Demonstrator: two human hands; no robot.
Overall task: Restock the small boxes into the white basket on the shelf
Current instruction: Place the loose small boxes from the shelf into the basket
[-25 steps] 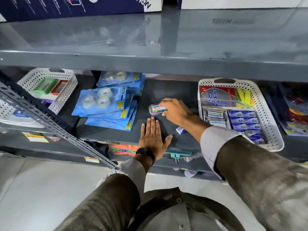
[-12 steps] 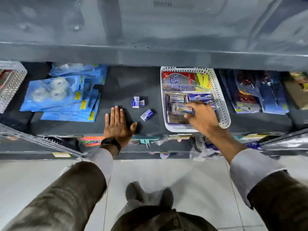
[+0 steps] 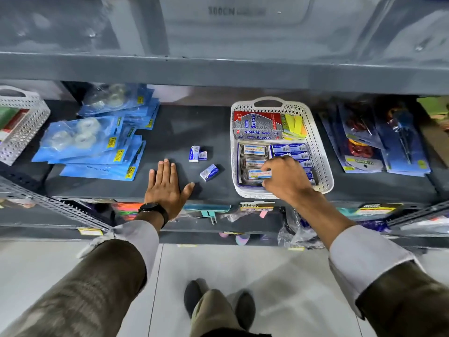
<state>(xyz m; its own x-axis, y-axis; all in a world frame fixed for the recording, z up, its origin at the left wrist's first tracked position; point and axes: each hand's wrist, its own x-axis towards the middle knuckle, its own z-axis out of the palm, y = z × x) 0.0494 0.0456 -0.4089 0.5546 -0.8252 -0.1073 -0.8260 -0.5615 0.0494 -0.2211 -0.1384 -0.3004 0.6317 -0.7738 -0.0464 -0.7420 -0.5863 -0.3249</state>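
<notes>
The white basket stands on the dark shelf, right of centre, holding clear boxes on its left side and small blue boxes on its right. My right hand is inside its front part, fingers shut on a clear small box that it presses among the others. My left hand lies flat and open on the shelf near the front edge. Three small blue-and-white boxes lie loose on the shelf between hand and basket: a pair standing together and a single one lying tilted.
Blue tape packs are stacked on the shelf's left, beside another white basket at the far left. Packaged items lie right of the basket. The upper shelf edge overhangs closely. A diagonal metal brace crosses the lower left.
My right hand carried the clear box from the middle of the shelf over into the white basket and set it among the other boxes. The left hand stayed flat on the shelf.
</notes>
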